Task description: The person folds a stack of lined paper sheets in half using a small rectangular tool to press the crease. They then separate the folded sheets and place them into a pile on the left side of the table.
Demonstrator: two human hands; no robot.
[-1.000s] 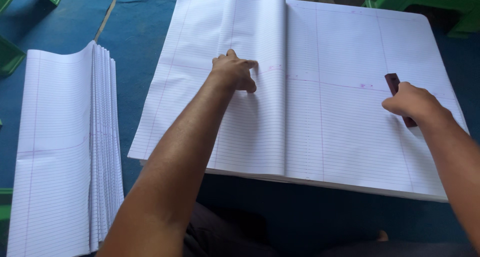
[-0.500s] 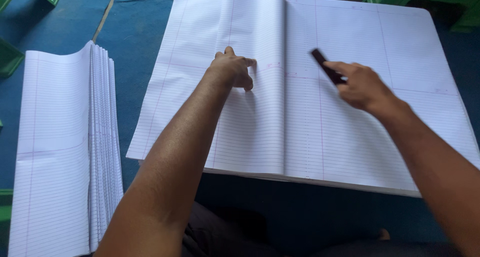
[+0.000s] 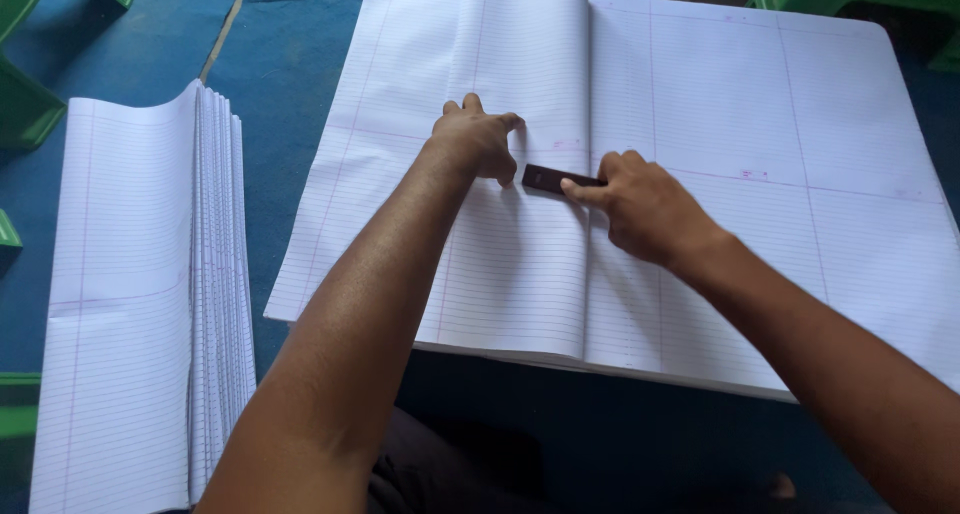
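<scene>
Since the earlier frames, the right hand (image 3: 645,209) has been brought leftward across the sheets from their right edge to the centre fold, carrying the dark bar with it, while the left hand has stayed in place. Seen from above, a large stack of ruled white sheets (image 3: 780,174) is spread on a blue mat (image 3: 285,64), with a folded-over sheet (image 3: 510,264) lying across its left half. The left hand (image 3: 478,139) is pressed flat on this folded sheet near its middle, fingers held together and slightly curled. The right hand is placed just beside it, to the right, with its fingers closed around a small dark bar (image 3: 552,180). This bar is laid flat on the folded sheet, close to the fold line, and its free end almost touches the left hand. A separate pile of folded ruled sheets (image 3: 140,304) is stacked at the mat's left edge, well apart from both hands. Green plastic furniture (image 3: 25,104) is seen at the far left corner.
</scene>
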